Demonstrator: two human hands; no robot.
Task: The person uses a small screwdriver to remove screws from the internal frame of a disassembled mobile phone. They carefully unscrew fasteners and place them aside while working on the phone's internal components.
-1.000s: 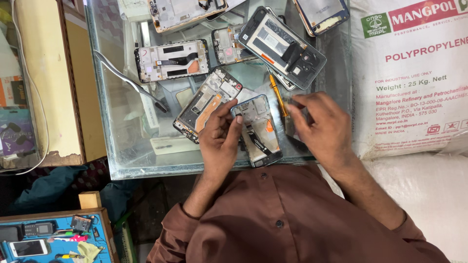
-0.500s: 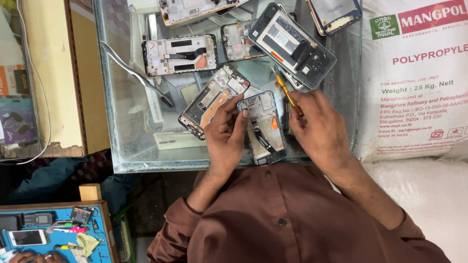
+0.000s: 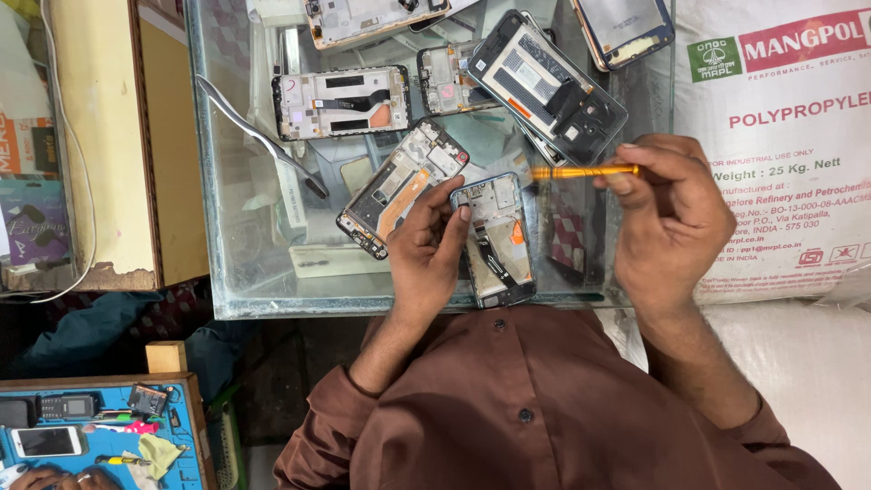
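An opened phone frame [image 3: 494,238] with a blue edge and bare inner parts lies on the glass counter [image 3: 245,272] near its front edge. My left hand [image 3: 426,254] rests on its left side, fingertips on the upper left corner. My right hand [image 3: 667,218] is raised to the right of it and pinches a thin orange screwdriver [image 3: 581,171], held level with its tip pointing left, above the phone's upper right.
Several other opened phone frames and back covers lie further back, one [image 3: 399,186] just left of my left hand. Metal tweezers [image 3: 259,136] lie at the left. A large white printed sack [image 3: 780,145] stands at the right. A blue tray [image 3: 100,431] with small phones sits at the lower left.
My right hand has lifted the orange screwdriver off the phone and swung it level, moving right. The left hand stays on the phone frame.
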